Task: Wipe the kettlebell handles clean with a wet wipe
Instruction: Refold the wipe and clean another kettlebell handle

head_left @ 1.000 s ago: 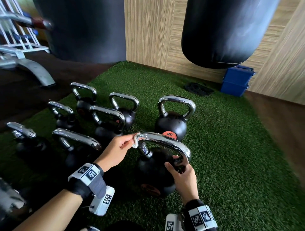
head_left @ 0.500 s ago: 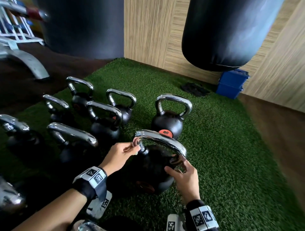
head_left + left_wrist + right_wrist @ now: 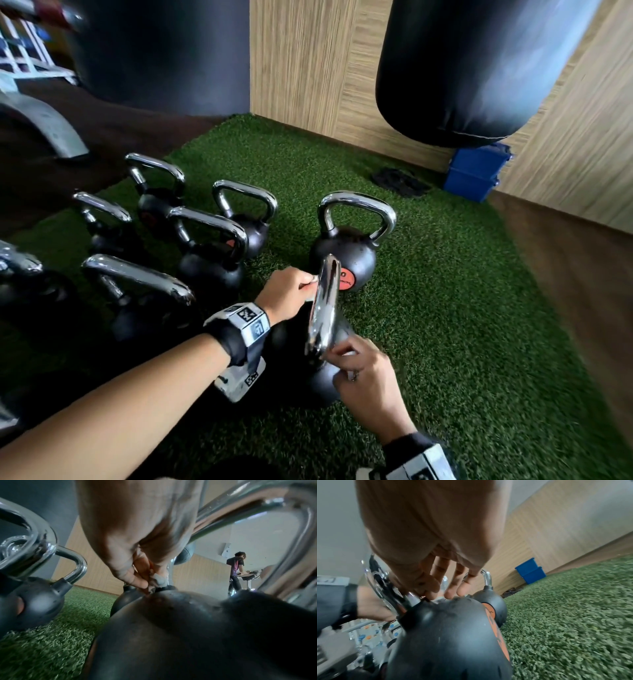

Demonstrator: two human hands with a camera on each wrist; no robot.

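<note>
1. Head view: our left hand (image 3: pixel 286 294) pinches the wet wipe (image 3: pixel 313 279) against the far upright of the chrome handle (image 3: pixel 325 308) on the nearest kettlebell (image 3: pixel 318 387), which stands on the green turf (image 3: pixel 445 308) just in front of us.
2. Left wrist view: the fingers (image 3: pixel 137 582) are pressed together around a small grey wad of wipe (image 3: pixel 158 580), low on the handle where it meets the black ball. We judge the wipe is bunched small to get into that joint.
3. Our right hand (image 3: pixel 368 380) sits at the near upright of the same handle. In the right wrist view its fingers (image 3: pixel 436 588) are loosely spread, the tips touching the top of the ball beside the handle base. We cannot tell whether any finger curls round the chrome. We judge this hand is there to steady or turn the bell so that each face of the handle comes to the wipe.
4. The handle appears edge-on to us, so the bell stands turned side-on.
5. Other kettlebells (image 3: pixel 212 246) stand in rows to the left, and one with an orange label (image 3: pixel 346 250) sits just beyond ours. Their handles show no wipe on them.
6. Surroundings: a hanging black punch bag (image 3: pixel 479 68), a blue box (image 3: pixel 474 171) by the wood-panelled wall.
</note>
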